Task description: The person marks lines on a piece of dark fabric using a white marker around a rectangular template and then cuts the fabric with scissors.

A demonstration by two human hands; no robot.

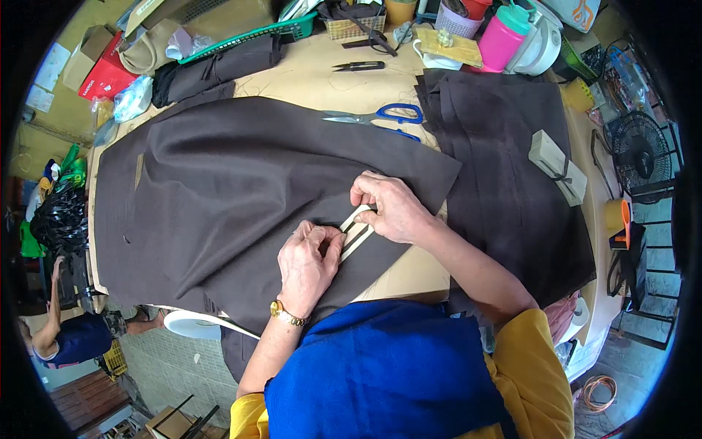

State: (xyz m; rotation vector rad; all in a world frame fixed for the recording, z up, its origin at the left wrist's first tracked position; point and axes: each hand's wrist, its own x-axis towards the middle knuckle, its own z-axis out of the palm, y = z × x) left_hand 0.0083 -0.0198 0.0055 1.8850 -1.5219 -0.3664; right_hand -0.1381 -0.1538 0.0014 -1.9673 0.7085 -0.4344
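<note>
A large piece of dark brown cloth [241, 168] lies rumpled across the table in front of me. Near its lower right edge is a small cream-coloured frame or folded strip [357, 244], with dark cloth showing through its middle. My left hand [308, 265] pinches the frame's lower left end against the cloth. At the upper right end, my right hand [398, 211] grips it between thumb and fingers. Beyond my hands, scissors with blue handles [400, 112] rest partly on the cloth. My fingers hide both ends of the frame.
Stacked dark cloth [497, 161] covers the table's right, with a tied cream bundle [558, 167] on top. Black thread snips [360, 66], a pink bottle [504, 40] and a green basket [292, 29] stand farther back. A fan [643, 155] is at right; another person [77, 336] is at left.
</note>
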